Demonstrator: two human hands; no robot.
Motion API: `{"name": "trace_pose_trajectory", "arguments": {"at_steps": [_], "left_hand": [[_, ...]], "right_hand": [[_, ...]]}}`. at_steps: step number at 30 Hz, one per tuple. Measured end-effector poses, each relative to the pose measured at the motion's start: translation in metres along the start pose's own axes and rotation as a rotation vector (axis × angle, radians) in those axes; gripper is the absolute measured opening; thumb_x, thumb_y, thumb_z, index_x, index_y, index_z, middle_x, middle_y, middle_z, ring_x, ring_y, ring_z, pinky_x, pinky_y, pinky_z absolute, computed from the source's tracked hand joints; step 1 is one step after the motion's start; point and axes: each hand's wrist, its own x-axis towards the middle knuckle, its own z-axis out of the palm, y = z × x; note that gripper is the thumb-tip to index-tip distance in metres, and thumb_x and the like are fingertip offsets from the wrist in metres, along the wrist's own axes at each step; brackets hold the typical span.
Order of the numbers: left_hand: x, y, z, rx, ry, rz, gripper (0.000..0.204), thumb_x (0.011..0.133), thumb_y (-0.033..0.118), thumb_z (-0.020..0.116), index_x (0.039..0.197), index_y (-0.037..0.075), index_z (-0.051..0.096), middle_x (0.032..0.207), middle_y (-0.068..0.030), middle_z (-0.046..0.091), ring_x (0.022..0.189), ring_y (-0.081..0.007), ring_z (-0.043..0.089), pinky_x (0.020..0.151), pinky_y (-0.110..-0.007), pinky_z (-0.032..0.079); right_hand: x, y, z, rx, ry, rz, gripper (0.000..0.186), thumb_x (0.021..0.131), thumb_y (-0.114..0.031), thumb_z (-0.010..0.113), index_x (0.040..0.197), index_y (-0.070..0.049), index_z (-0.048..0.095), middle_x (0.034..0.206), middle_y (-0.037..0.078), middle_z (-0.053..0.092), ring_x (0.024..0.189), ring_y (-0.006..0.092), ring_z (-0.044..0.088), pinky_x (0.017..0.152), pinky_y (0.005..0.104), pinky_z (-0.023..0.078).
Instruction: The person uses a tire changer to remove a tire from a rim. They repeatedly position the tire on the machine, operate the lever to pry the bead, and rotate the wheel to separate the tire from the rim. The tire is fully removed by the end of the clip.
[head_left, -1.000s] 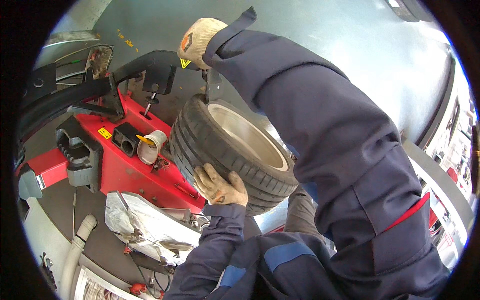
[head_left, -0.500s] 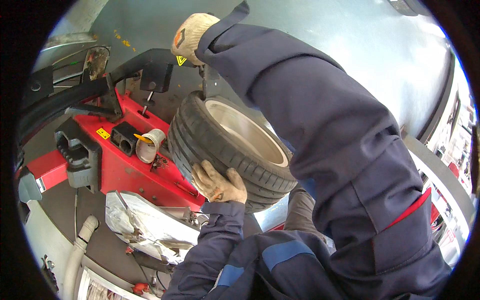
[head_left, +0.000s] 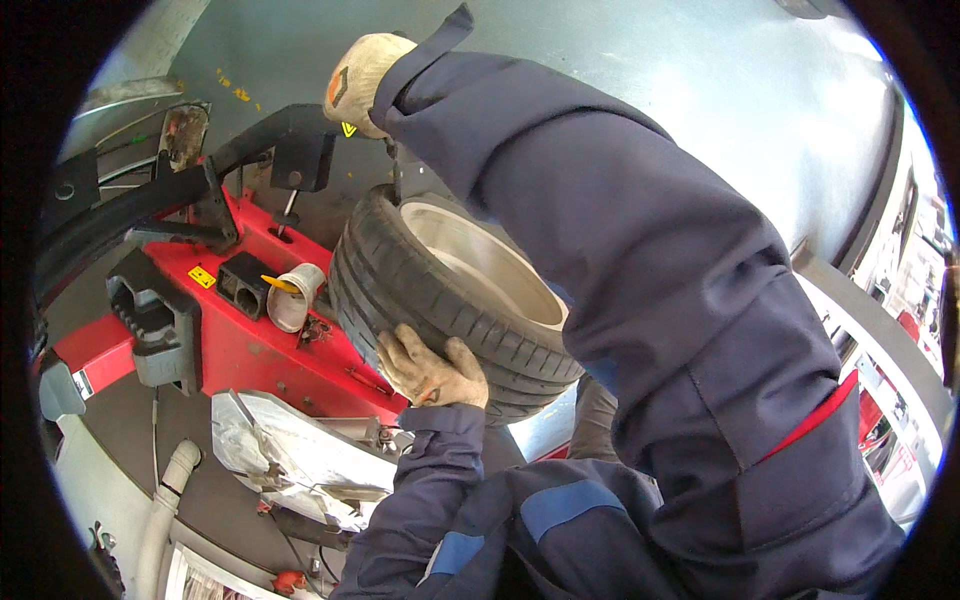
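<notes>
A car wheel (head_left: 480,262), a black tyre on a pale metal rim, leans against the side of a red machine (head_left: 270,365). My left hand (head_left: 430,370), in a beige work glove, lies against the tyre's tread (head_left: 400,290) on its near side, fingers apart. Higher up, my right hand (head_left: 365,85), gloved the same way, is closed at the end of a curved black machine arm (head_left: 285,128); its fingertips are hidden. The dark sleeve (head_left: 640,230) of my right arm crosses above the wheel and covers part of its right side.
On the red machine stand a white cup (head_left: 293,298) holding a yellow-handled tool and a black square block (head_left: 243,283). To the left is a notched black rubber pad (head_left: 155,315). A white-smeared plate (head_left: 290,440) and a pale pipe (head_left: 165,510) lie lower down.
The whole view has shifted slightly, so most things appear a little further left. Both hands keep their places on the tyre and the arm.
</notes>
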Motion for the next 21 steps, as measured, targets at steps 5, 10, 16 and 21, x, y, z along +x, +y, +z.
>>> {"name": "trace_pose_trajectory", "arguments": {"at_steps": [5,10,16,21], "left_hand": [[0.001,-0.001,0.001,-0.009,0.026,0.036,0.077,0.093,0.027,0.067,0.156,-0.008,0.038,0.154,-0.041,0.04,0.145,-0.0608,0.039,0.123,-0.07,0.03],[0.002,0.004,-0.001,0.003,0.02,0.005,0.074,0.096,0.027,0.064,0.155,-0.011,0.04,0.156,-0.0425,0.039,0.146,-0.0592,0.04,0.123,-0.068,0.031],[0.0,0.003,-0.002,0.023,0.013,0.007,0.072,0.098,0.026,0.061,0.155,-0.013,0.041,0.157,-0.0429,0.039,0.146,-0.0587,0.039,0.123,-0.067,0.03],[0.0,0.0,0.002,0.022,0.028,0.019,0.074,0.096,0.027,0.063,0.155,-0.011,0.04,0.156,-0.0423,0.039,0.146,-0.0599,0.039,0.123,-0.069,0.029]], "right_hand": [[-0.008,-0.006,-0.004,-0.029,-0.14,0.081,0.019,0.084,-0.018,0.078,0.102,-0.016,0.082,0.096,0.007,0.079,0.092,0.0323,0.078,0.079,0.0454,0.064],[-0.034,0.005,0.01,0.16,0.049,-0.018,0.018,0.085,-0.019,0.077,0.102,-0.016,0.082,0.097,0.008,0.079,0.091,0.0323,0.078,0.078,0.0451,0.063],[-0.053,0.008,-0.005,0.243,0.125,-0.037,0.02,0.084,-0.019,0.077,0.103,-0.017,0.082,0.099,0.009,0.08,0.093,0.0329,0.078,0.079,0.0466,0.063],[-0.072,0.018,-0.006,0.339,0.225,-0.129,0.02,0.084,-0.02,0.078,0.104,-0.017,0.082,0.102,0.01,0.08,0.095,0.0337,0.078,0.08,0.0466,0.063]]}}
